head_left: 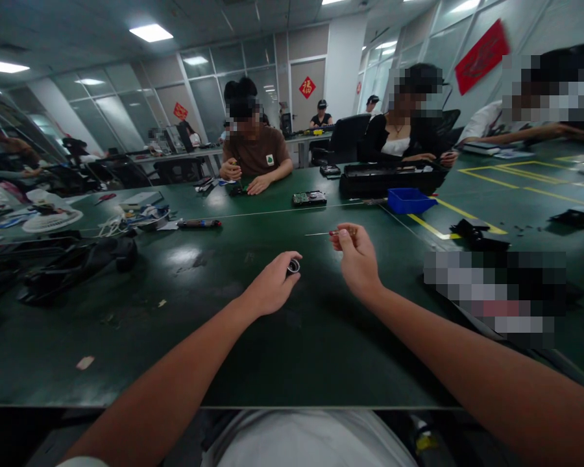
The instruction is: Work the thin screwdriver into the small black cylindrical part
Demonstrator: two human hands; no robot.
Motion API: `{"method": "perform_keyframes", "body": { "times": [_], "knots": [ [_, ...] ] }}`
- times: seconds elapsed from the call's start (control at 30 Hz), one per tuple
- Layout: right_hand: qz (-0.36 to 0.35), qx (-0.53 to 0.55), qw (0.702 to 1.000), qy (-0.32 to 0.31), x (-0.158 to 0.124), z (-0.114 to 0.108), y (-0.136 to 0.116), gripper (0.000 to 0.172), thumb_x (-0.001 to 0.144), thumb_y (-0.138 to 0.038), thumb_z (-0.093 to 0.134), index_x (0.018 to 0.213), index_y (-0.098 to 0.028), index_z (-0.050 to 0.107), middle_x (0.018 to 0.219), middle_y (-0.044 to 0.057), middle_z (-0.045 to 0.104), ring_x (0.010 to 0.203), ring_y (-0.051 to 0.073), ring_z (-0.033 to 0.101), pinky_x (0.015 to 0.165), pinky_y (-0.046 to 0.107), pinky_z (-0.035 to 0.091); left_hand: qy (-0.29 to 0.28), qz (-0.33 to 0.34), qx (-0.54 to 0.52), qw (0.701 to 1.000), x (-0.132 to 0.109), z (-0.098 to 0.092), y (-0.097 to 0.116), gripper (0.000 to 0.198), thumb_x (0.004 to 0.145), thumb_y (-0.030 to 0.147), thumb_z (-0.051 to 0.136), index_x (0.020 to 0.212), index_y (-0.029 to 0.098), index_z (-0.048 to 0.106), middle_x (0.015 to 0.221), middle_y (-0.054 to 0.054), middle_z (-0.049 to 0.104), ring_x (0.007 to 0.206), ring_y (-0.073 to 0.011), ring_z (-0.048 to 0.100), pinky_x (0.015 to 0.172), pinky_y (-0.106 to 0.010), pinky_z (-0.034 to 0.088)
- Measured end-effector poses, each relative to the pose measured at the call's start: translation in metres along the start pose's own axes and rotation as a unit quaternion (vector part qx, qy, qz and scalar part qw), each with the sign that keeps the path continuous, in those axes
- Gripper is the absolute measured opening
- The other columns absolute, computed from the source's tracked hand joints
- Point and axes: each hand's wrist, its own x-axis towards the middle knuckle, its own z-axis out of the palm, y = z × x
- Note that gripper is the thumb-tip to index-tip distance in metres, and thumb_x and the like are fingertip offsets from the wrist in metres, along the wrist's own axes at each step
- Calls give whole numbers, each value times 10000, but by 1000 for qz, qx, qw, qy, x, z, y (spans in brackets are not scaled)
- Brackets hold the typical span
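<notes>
Between the thumb and fingers of my left hand (271,285) is a small round black part with a silvery ring (293,266), its open end turned to the right. My right hand (361,264) grips a thin screwdriver (319,233) by its reddish handle, most of which the fingers cover. The slim metal shaft points left, above and apart from the round part. Both hands are over the middle of the green table (321,350).
Black plastic parts (85,263) lie at left, near a white round fan-like piece (53,217) and a dark screwdriver-like tool (199,224). Ahead are a circuit-board unit (309,198), a blue tray (411,200) and a long black housing (392,180). Co-workers (255,149) sit across the table.
</notes>
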Motion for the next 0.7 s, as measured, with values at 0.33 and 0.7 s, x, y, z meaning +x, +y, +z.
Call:
{"method": "perform_keyframes", "body": {
  "times": [0.33,0.7],
  "knots": [
    [-102,11,993,53,8,-4,-5,170,957,-383,517,1042,-251,584,933,26,668,860,184,655,820,395,530,-137,54,93,985,6,14,28,191,923,366,580,1010,206,638,1020,-36,670,937,-199,624,811,-328,488],
    [-182,-2,981,60,6,-11,-19,169,982,-369,511,1078,-256,594,968,29,676,888,183,671,828,386,540,-235,157,219,934,39,71,73,419,948,483,465,1217,206,628,1155,-95,696,1080,-288,647,866,-392,539]
  ]
}}
